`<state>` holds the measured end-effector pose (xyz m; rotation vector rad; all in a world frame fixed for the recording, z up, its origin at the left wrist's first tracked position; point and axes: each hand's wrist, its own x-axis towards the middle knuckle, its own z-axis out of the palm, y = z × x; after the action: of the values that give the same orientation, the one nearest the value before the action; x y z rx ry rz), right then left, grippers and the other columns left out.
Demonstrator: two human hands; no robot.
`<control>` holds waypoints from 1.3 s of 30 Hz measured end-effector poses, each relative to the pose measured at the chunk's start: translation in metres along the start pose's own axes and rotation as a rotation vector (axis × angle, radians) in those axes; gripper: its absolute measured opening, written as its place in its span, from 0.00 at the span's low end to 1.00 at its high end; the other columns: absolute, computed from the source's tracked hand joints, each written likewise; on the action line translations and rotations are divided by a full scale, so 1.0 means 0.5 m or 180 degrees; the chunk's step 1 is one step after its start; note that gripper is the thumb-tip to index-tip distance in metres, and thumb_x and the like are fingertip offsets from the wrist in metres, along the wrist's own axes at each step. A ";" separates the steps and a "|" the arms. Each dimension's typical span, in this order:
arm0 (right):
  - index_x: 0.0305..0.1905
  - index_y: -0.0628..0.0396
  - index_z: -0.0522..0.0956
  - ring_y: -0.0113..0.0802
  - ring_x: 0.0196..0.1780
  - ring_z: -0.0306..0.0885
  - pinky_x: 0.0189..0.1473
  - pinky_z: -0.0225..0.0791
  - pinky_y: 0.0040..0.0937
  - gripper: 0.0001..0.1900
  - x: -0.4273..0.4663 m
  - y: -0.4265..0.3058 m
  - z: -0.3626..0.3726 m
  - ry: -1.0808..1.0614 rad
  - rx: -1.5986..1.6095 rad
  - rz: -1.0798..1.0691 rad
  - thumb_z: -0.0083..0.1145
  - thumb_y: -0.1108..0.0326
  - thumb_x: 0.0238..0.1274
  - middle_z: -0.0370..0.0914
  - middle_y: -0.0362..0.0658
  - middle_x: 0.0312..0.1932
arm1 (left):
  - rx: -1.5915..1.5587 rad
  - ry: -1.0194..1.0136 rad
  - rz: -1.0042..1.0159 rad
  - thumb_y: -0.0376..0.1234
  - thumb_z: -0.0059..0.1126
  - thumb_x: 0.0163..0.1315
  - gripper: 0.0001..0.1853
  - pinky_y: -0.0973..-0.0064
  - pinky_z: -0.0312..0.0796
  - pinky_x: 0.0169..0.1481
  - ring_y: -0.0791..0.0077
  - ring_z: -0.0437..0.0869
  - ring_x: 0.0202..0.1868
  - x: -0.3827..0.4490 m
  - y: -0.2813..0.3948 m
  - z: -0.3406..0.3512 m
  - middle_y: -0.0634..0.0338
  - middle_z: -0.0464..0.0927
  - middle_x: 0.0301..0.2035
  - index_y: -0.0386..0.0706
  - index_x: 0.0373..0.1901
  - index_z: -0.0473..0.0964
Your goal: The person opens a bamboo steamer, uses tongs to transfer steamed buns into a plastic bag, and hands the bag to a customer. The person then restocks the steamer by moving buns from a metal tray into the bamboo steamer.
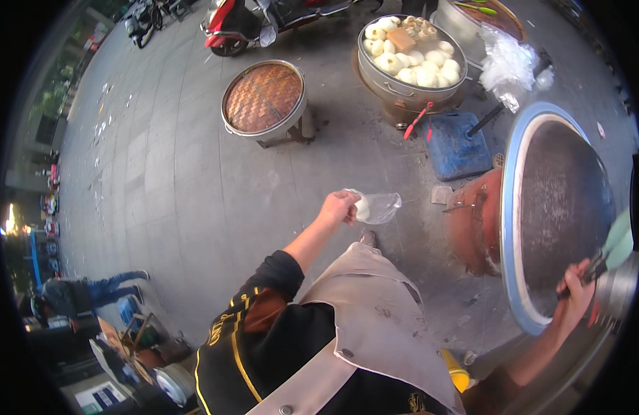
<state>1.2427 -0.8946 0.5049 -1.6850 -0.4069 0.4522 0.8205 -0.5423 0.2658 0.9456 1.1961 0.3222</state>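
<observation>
My left hand (341, 207) is stretched out in front of my apron, pinching a clear plastic bag (385, 207) by its mouth. A white bun (362, 208) shows inside the bag, against my fingers. At the right edge my right hand (578, 288) grips dark-handled tongs with pale green tips (619, 241). The tongs are beside a large round dark pan (563, 192) with a blue rim, and whether they hold anything cannot be seen. Ahead stands a metal steamer (410, 94) full of white buns (428, 72), with a brown block (400, 39) among them.
A steamer with a woven lid (265, 96) sits on a stand ahead left. The pan rests on a red drum stove (475, 223). Near it are a blue pole base (459, 145), red tongs (418, 120) and hanging plastic bags (508, 65). A scooter (278, 21) and a person (86, 295) are farther off.
</observation>
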 end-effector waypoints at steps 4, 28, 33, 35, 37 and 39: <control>0.54 0.60 0.74 0.25 0.32 0.73 0.32 0.68 0.23 0.24 0.159 -0.011 0.280 -0.1028 0.0391 -0.0072 0.66 0.76 0.48 0.77 0.39 0.35 | -0.0293 0.0505 -0.0013 0.36 0.59 0.68 0.11 0.73 0.72 0.22 0.73 0.76 0.17 -0.010 -0.014 -0.072 0.59 0.76 0.19 0.37 0.34 0.79; 0.51 0.58 0.72 0.35 0.35 0.83 0.31 0.79 0.30 0.25 0.235 0.434 2.033 -0.3449 -0.0446 0.0809 0.69 0.79 0.45 0.78 0.43 0.38 | -0.2085 0.2968 -0.0183 0.36 0.60 0.68 0.09 0.75 0.71 0.20 0.74 0.75 0.17 -0.079 -0.044 -0.722 0.62 0.73 0.17 0.41 0.32 0.76; 0.43 0.56 0.72 0.33 0.33 0.79 0.31 0.76 0.31 0.23 0.240 0.513 2.266 -0.3494 -0.1025 0.0667 0.72 0.76 0.38 0.75 0.41 0.35 | -0.2221 0.3404 -0.0055 0.35 0.61 0.68 0.09 0.75 0.70 0.19 0.74 0.74 0.16 -0.089 0.021 -0.814 0.63 0.71 0.16 0.41 0.30 0.75; 0.42 0.57 0.72 0.35 0.32 0.77 0.34 0.75 0.37 0.25 0.249 0.560 2.364 -0.3388 -0.1318 0.0206 0.74 0.76 0.34 0.73 0.39 0.32 | -0.2395 0.3516 0.0194 0.34 0.60 0.68 0.09 0.73 0.70 0.19 0.74 0.72 0.16 -0.082 0.050 -0.844 0.63 0.69 0.16 0.41 0.30 0.74; 0.42 0.58 0.74 0.39 0.35 0.78 0.39 0.76 0.41 0.28 0.245 0.610 2.439 -0.3256 -0.1359 0.0163 0.77 0.75 0.28 0.76 0.40 0.32 | -0.2483 0.3785 0.0127 0.34 0.59 0.69 0.09 0.74 0.69 0.20 0.75 0.71 0.17 -0.083 0.079 -0.870 0.64 0.69 0.17 0.42 0.31 0.74; 0.35 0.60 0.77 0.43 0.39 0.80 0.41 0.76 0.43 0.27 0.246 0.648 2.489 -0.3350 -0.1212 0.0035 0.81 0.71 0.20 0.80 0.47 0.34 | -0.2708 0.4045 0.0037 0.36 0.57 0.70 0.08 0.76 0.66 0.22 0.76 0.71 0.19 -0.080 0.097 -0.889 0.67 0.67 0.18 0.42 0.33 0.74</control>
<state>0.7173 0.1723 0.0008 -1.6863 -1.3063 1.3351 0.4217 -0.3401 0.3042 -0.1210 1.9023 1.4433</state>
